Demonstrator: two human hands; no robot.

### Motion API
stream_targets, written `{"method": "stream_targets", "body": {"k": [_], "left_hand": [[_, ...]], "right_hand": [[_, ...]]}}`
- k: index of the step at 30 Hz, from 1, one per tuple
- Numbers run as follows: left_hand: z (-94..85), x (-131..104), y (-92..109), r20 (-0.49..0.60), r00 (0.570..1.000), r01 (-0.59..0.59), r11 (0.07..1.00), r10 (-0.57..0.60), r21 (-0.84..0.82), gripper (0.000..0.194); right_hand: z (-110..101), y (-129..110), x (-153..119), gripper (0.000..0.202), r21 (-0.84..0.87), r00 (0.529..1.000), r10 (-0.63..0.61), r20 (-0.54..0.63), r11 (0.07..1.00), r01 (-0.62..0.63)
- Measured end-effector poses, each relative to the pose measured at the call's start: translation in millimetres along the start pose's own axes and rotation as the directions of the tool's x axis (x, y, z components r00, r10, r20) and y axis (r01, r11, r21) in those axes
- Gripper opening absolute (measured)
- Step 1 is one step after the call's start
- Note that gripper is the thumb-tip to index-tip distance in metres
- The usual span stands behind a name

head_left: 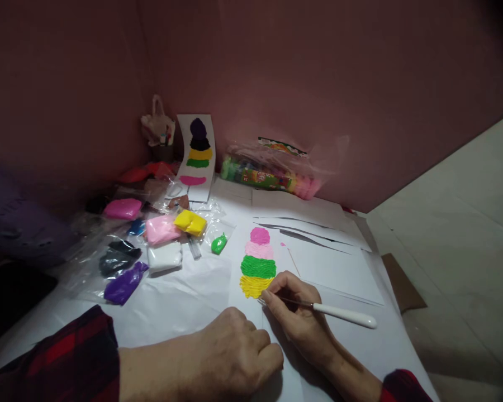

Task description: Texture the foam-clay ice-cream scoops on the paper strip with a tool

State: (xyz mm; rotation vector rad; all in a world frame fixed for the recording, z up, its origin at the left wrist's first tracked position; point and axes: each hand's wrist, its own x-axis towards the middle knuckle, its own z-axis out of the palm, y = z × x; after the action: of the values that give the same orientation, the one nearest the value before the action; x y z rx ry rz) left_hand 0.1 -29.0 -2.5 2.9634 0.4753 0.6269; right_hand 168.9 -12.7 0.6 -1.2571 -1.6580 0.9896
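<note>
One left hand (pixel 238 349) and one right hand (pixel 297 315) are seen, with one white-handled tool (pixel 346 316). Four colour bands (pixel 258 267) are counted on the near sheet (pixel 236 245), five bands (pixel 200 154) on the far card (pixel 183 137). At left, two pink lumps (pixel 162 230), one yellow lump (pixel 190 223), one white lump (pixel 165 257), one purple lump (pixel 126 283) and one green lump (pixel 218 244) are counted; the dark lumps (pixel 118 259) cannot be surely counted.

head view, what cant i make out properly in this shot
All in the head view:
Left hand: its back hides the palm, so whether it holds anything cannot be told.
White-handled tool: its tip is too small and partly covered by the right hand to show its exact shape.
Header label on the clear bag: print too small and blurred.
Purple object: dark, cut off by the left edge.
</note>
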Motion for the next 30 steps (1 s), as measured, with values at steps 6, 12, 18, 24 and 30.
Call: {"method": "stream_targets", "body": {"k": [6, 12, 18, 24, 30], "left_hand": [[-2.3, -0.2, -0.1, 0.030, 1.000, 0.000, 1.000, 0.000, 0.009, 0.013], [-1.9, 0.0, -0.5, 0.040, 0.999, 0.006, 1.000, -0.005, -0.009, 0.015], [-1.1, -0.2, -0.7, 0.039, 0.999, 0.004, 1.000, -0.003, -0.020, 0.015], [-2.7, 0.5, -0.9, 0.046, 0.999, 0.012, 1.000, -0.012, 0.000, 0.014], [-2.7, 0.4, -0.9, 0.056, 0.998, 0.002, 1.000, -0.002, -0.014, 0.013]], "right_hand": [[-2.3, -2.0, 0.4, 0.025, -0.004, 1.000, -0.005, 0.023, 1.000, 0.005], [-2.7, -3.7, -0.1, 0.026, -0.001, 0.999, 0.006, 0.042, 1.000, -0.006], [-3.4, -4.5, -0.4, 0.023, 0.017, 0.997, 0.041, 0.070, 0.999, -0.042], [-4.3, -4.3, 0.5, 0.022, 0.051, 0.994, 0.072, 0.084, 0.996, -0.076], [-2.7, -5.2, 1.1, 0.022, 0.164, 0.984, 0.137, 0.113, 0.974, -0.154]]}}
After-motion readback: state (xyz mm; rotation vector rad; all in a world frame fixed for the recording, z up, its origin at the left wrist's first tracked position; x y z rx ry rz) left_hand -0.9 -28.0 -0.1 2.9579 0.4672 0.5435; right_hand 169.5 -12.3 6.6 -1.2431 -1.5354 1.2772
